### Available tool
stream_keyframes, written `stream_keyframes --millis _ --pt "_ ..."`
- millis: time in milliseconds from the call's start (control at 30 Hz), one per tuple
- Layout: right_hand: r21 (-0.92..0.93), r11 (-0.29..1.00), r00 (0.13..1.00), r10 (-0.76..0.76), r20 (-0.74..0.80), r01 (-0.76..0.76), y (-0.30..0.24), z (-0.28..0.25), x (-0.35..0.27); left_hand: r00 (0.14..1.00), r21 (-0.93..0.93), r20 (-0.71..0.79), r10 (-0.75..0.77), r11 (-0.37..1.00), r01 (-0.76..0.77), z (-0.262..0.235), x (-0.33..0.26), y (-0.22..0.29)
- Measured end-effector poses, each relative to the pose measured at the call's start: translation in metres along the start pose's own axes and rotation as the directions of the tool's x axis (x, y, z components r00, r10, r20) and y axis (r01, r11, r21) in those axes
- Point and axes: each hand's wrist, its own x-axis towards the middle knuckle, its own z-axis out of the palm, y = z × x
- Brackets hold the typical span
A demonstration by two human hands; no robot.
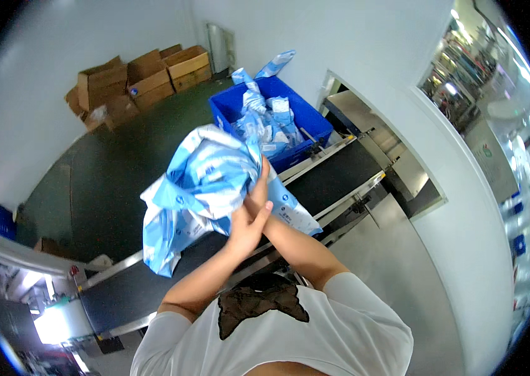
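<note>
In the head view, both forearms rise from the lower edge and cross at the wrists in the middle of the picture. The left hand (247, 227) has its palm pressed up against the underside of a bundle of blue-and-white plastic packages (199, 188), fingers spread along the crumpled film. The right hand (258, 183) sits just above it, fingers curled into the top right corner of the same bundle, so both hands grasp the packages between them. The bundle bulges out to the left of the hands and hangs lower than them on that side, its bottom corner dangling over the black conveyor belt (334, 178). A flat part of one package also sticks out to the right, below the right wrist.

Beyond the hands, farther up the picture, stands a blue plastic crate (310, 119) heaped with more blue-and-white packages (266, 119), some spilling above its rim. The belt runs diagonally under the hands, framed by metal side rails (340, 210). Well away to the upper left, open cardboard boxes (139, 81) sit on the dark floor (114, 169) against the white wall.
</note>
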Motion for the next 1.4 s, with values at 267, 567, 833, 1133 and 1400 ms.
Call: stream_keyframes --millis 267,567,833,1133,1400 --pt "-0.147 0.977 0.960 0.113 -0.256 -0.155 0.024 -0.015 0.101 0.956 0.093 0.032 0.291 0.952 -0.292 -0.059 -0.028 -0.029" --pt "-0.029 0.876 0.724 -0.417 -0.550 0.482 -0.127 -0.073 0.292 0.818 0.250 -0.576 -0.002 0.952 0.178 -0.183 -0.132 -0.107" --pt "-0.867 0.141 0.698 -0.538 -0.472 -0.477 -0.202 -0.145 0.308 0.766 0.190 -0.638 -0.083 0.946 0.261 -0.187 -0.149 -0.107" --pt "-0.747 0.516 0.649 -0.746 -0.151 0.419 -0.078 -0.024 0.293 0.780 0.124 -0.618 -0.098 0.968 0.220 -0.182 -0.125 -0.114" --pt "-0.407 0.382 0.463 -0.879 0.119 0.830 -0.006 0.127 0.291 0.750 0.323 -0.661 0.017 0.909 0.264 -0.201 -0.156 -0.100"
